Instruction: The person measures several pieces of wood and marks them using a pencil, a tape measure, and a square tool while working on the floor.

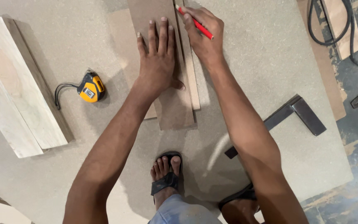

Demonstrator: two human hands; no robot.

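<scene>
Head view: left hand flat, fingers spread, pressing brown strip on big board. Right hand closed around red pencil, tip at strip's right edge, beside thin pale strip. Tape measure lies left of left hand, well apart. Pale plank far left. Metal square right of right forearm. Sandaled foot on board below strip
</scene>
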